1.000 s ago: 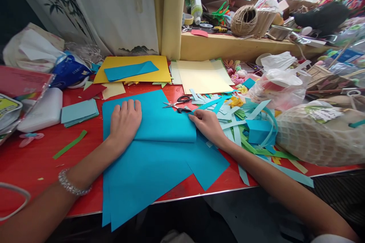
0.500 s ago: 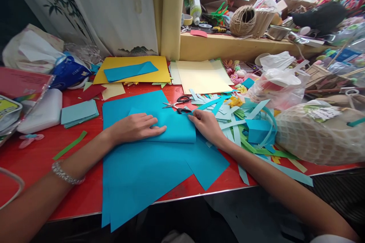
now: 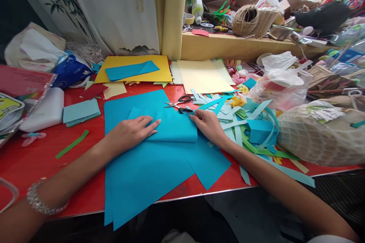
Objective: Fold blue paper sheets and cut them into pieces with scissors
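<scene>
A folded sheet of blue paper [image 3: 173, 127] lies on larger blue sheets [image 3: 142, 171], its fold toward me. My left hand [image 3: 135, 131] rests flat on the left part of the folded sheet, fingers stretched out to the right. At the sheet's upper right corner my right hand [image 3: 209, 124] is closed, thumb and forefinger pinching the edge. Black-handled scissors [image 3: 182, 102] lie with parted blades just beyond the folded sheet, close to my right fingertips. A blue offcut [image 3: 213, 163] sticks out from beneath on the right.
Paper strips [image 3: 236, 125] are heaped to the right, beside a netted bundle [image 3: 319, 133]. Yellow card [image 3: 131, 62] and cream sheets [image 3: 203, 74] lie at the back. On the left are a light-blue paper stack [image 3: 81, 112] and a green strip [image 3: 72, 144]. The red table's front edge [image 3: 182, 198] runs nearby.
My left hand has slid from the back left of the folded sheet toward me and rightward, then slightly back left. My right hand keeps its pinch in the same place.
</scene>
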